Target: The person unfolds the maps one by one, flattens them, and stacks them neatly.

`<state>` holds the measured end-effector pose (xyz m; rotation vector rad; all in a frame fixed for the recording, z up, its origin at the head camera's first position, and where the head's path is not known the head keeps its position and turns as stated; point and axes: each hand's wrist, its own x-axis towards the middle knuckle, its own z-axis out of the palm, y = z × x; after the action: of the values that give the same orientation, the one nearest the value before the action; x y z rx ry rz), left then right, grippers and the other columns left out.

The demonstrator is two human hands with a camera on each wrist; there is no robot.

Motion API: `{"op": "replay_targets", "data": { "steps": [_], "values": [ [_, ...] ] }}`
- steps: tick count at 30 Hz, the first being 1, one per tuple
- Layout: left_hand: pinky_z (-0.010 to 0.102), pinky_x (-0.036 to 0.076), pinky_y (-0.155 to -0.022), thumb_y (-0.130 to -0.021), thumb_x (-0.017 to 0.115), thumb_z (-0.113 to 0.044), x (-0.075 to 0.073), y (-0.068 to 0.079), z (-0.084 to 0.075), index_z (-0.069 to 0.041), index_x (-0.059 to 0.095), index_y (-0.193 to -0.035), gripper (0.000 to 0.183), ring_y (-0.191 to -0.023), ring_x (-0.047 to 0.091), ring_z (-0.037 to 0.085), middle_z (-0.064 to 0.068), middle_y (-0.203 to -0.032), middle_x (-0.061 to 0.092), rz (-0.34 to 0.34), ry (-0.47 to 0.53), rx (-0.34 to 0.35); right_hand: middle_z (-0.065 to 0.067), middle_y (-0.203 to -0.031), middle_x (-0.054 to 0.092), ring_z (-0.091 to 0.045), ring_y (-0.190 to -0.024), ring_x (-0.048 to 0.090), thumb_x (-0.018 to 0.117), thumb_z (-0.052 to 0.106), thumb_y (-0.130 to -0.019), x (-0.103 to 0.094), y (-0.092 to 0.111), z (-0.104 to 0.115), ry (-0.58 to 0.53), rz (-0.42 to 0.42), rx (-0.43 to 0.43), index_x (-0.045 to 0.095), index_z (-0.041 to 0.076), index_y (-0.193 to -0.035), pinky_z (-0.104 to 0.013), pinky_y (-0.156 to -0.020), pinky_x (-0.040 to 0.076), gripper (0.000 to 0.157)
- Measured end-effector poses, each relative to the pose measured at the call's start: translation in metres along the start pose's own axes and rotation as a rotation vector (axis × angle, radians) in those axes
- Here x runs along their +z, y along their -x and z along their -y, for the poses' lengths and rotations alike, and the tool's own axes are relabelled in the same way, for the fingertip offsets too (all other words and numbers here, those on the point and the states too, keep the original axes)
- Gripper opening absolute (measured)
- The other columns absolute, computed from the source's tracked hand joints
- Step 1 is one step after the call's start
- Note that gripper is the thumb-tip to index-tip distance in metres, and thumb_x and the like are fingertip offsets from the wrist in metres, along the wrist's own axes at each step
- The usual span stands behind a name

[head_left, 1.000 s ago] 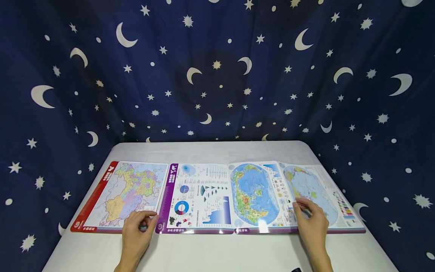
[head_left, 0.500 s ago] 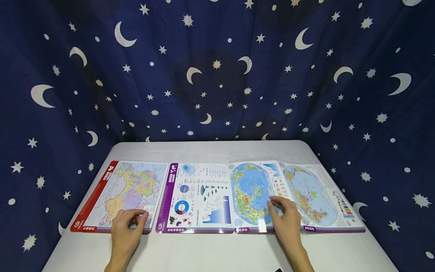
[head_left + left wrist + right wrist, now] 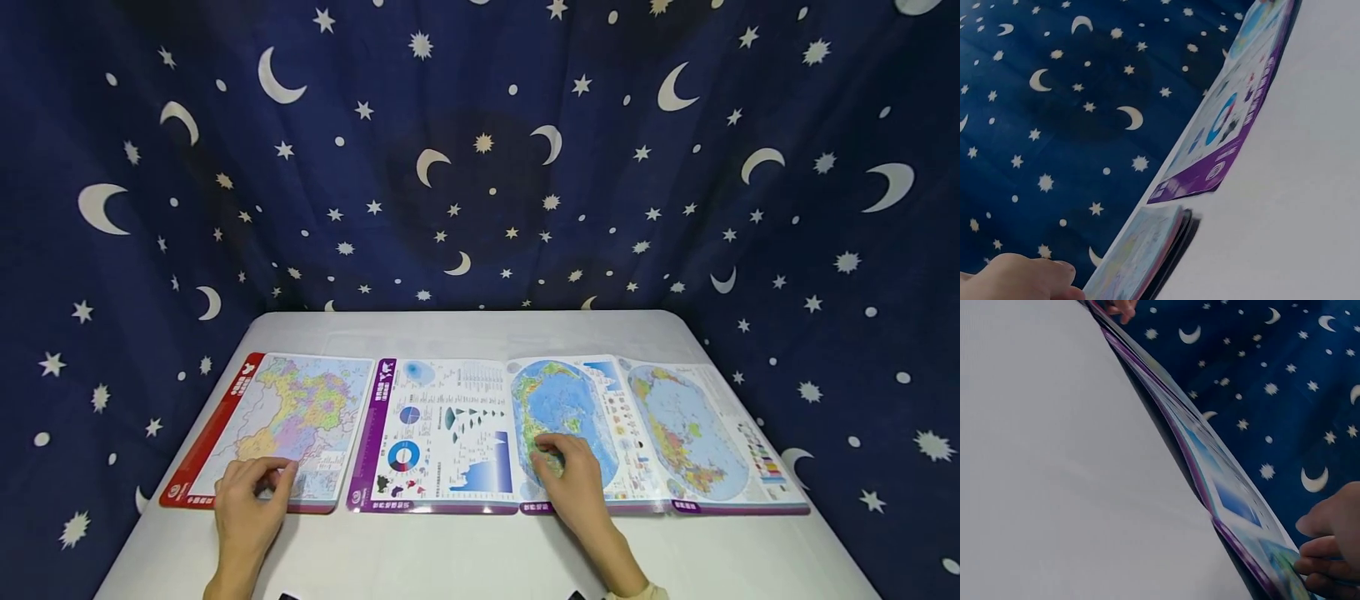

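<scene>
At the left, a glossy rectangular map sheet with a red border [image 3: 311, 417] lies on the white, cloth-like counter [image 3: 420, 554], and the left hand [image 3: 251, 504] is over its lower part, fingers loosely bent, thumb near the forefinger, with nothing gripped that I can see. In the left wrist view its near edge shows several layers, so I judge these could spring apart, or the smooth sheet could slide if a fingertip drags it. Just beside it, with a narrow gap, a long glossy chart of three panels with a purple border [image 3: 472, 408] reaches to the right; its near edge is wavy at the folds, and pressing there carelessly might crease it or make a panel rise. Over its middle panel is the right hand [image 3: 573, 483], also relaxed and apparently gripping nothing; whether it touches the paper, I cannot tell. The counter has rounded far corners, and behind it and at both sides hangs a dark blue cloth with pale moons and stars [image 3: 352, 283].
</scene>
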<state>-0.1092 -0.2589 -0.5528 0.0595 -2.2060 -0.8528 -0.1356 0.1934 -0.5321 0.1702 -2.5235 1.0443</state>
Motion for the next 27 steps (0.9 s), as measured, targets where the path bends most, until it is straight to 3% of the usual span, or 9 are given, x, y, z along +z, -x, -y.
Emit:
{"op": "replay_targets", "data": {
  "steps": [11,18,24,27],
  "values": [
    [0.03,0.024,-0.074,-0.078,0.085,-0.003,-0.005,-0.006,0.017,-0.003,0.075,-0.081,0.01,-0.076,0.044,0.014,0.003,-0.065,0.061,-0.045,-0.028,0.001,-0.005,-0.096,0.074,-0.022,-0.089,0.064,0.085,0.008,-0.085,0.028,-0.005,0.035,-0.022,0.021,-0.102,0.077,0.005,-0.108,-0.035,-0.08,0.05,0.024],
    [0.029,0.025,-0.075,-0.08,0.083,-0.003,-0.01,-0.011,0.026,0.001,0.075,-0.081,0.009,-0.077,0.042,0.01,0.008,-0.066,0.064,-0.066,-0.046,-0.032,-0.007,-0.099,0.071,-0.021,-0.085,0.064,0.081,0.009,-0.091,0.056,-0.008,0.066,-0.084,0.134,-0.133,0.072,0.002,-0.12,-0.03,-0.077,0.051,0.031],
    [0.032,0.026,-0.076,-0.081,0.082,-0.003,-0.019,-0.014,0.035,0.004,0.074,-0.08,0.01,-0.078,0.04,0.006,0.014,-0.067,0.066,-0.119,-0.048,-0.055,-0.006,-0.098,0.071,-0.02,-0.086,0.064,0.08,0.011,-0.091,0.085,-0.007,0.094,-0.118,0.211,-0.152,0.073,0.003,-0.119,-0.03,-0.08,0.051,0.03],
    [0.033,0.027,-0.078,-0.081,0.08,-0.002,-0.023,-0.015,0.04,0.006,0.073,-0.079,0.011,-0.08,0.038,-0.002,0.015,-0.066,0.064,-0.146,-0.044,-0.06,-0.006,-0.096,0.07,-0.019,-0.083,0.063,0.081,0.011,-0.09,0.099,-0.005,0.107,-0.134,0.229,-0.17,0.074,0.003,-0.117,-0.028,-0.078,0.049,0.03]
  ]
}}
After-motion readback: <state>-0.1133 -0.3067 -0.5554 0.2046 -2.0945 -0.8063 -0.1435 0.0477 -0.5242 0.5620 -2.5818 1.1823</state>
